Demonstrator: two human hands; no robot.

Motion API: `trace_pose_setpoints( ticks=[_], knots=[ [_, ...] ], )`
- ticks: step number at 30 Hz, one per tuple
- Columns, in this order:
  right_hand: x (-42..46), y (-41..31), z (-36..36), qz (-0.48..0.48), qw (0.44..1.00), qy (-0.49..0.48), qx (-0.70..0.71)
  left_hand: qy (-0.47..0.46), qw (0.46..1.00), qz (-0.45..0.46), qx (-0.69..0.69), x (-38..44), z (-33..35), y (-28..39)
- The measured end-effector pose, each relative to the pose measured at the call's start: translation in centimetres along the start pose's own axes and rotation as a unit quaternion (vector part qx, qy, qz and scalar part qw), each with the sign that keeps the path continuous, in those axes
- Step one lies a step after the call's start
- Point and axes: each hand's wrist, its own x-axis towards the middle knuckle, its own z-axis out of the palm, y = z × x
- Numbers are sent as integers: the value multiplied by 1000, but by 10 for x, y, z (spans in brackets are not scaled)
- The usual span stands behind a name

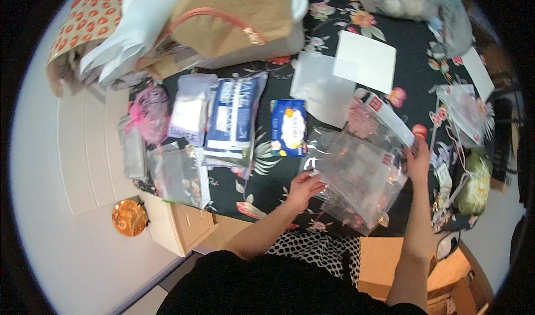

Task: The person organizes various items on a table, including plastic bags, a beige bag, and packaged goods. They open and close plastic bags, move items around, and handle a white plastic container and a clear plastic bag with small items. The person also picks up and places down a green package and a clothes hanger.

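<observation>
Several clear plastic bags point(355, 173) lie overlapped on the table before me, one with a white header strip point(391, 118) that bears a red label. My left hand point(306, 189) pinches the left edge of a clear bag between thumb and fingers. At the right edge of the same pile is my right hand point(417, 160), its fingers by the end of the header strip; its grip is partly hidden. A small round red object point(419, 131) shows just above its fingertips. A blue tissue pack point(288, 127) lies to the left of the bags.
White square sheets point(365, 60) lie behind the bags. A blue-and-white package point(232, 118), a pink mesh bundle point(150, 114) and more clear bags point(177, 173) are at left. A large tan bag point(234, 18) stands at the back. A yellow-green bundle point(474, 183) and cords lie at right.
</observation>
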Motion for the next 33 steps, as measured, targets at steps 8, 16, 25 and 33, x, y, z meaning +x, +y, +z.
trace_pose_setpoints(
  ticks=[8,16,25,33],
  knots=[
    [53,-20,1,43,977,-193,81,30,998,58,15,-1,-14,2],
    [12,-2,-23,199,907,-153,337,-95,987,111,-59,-5,-20,32],
    [-33,2,-1,249,863,-131,420,22,998,-3,52,-2,-14,2],
    [-46,13,-7,278,886,-186,321,92,994,45,-27,5,-10,29]
  ],
)
